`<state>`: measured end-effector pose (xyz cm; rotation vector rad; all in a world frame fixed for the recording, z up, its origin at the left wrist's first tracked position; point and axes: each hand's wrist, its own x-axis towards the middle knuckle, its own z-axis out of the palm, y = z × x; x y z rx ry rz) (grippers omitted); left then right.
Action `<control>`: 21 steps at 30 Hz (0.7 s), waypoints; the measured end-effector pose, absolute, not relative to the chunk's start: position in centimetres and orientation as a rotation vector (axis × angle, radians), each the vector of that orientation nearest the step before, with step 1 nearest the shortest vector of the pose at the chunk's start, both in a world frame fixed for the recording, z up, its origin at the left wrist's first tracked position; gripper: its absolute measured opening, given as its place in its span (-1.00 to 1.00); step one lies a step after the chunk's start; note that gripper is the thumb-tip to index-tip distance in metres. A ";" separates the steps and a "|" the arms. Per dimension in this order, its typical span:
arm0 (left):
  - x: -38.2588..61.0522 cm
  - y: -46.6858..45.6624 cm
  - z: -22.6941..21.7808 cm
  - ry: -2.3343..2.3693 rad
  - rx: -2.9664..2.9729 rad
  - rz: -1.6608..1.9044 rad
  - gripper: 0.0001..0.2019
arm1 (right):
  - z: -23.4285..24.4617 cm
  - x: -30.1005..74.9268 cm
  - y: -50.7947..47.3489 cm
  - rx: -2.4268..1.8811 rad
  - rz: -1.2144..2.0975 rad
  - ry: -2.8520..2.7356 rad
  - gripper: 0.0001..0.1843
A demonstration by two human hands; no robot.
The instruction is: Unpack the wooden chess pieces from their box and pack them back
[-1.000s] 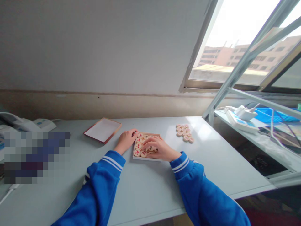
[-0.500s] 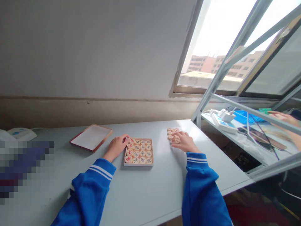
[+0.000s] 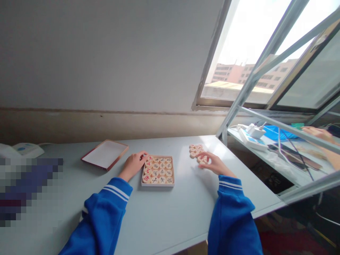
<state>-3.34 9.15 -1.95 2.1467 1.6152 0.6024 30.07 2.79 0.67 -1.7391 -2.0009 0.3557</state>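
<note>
I have the left hand at the disc-filled box on the desk — can't tell if its fingers clamp it — and the right hand, fingers apart, at loose discs farther right.

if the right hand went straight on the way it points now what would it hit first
Most likely the loose round pieces: some lie right in front of the right hand. From this one view, I can't tell whether it already touches them.
</note>
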 end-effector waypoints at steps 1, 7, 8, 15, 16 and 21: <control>-3.3 9.1 -2.0 1.612 2.144 0.604 -0.70 | 0.4 30.4 2.4 -1.732 0.396 -1.987 -0.65; -3.3 9.1 -1.9 1.590 2.124 0.632 -0.69 | -1.9 30.7 1.1 -1.731 0.298 -1.873 -0.84; -3.3 9.1 -1.9 1.591 2.121 0.635 -0.69 | -2.2 30.5 1.0 -1.721 0.271 -1.870 -0.86; -3.3 8.9 -1.7 1.576 2.097 0.676 -0.73 | -2.9 29.7 -0.2 -1.733 0.217 -1.808 -0.90; -3.3 8.9 -1.7 1.578 2.100 0.673 -0.73 | -2.8 29.4 -0.3 -1.710 0.228 -1.816 -0.86; -3.2 8.9 -1.5 1.611 2.136 0.599 -0.73 | -1.8 26.9 0.0 -1.506 0.315 -1.927 -0.71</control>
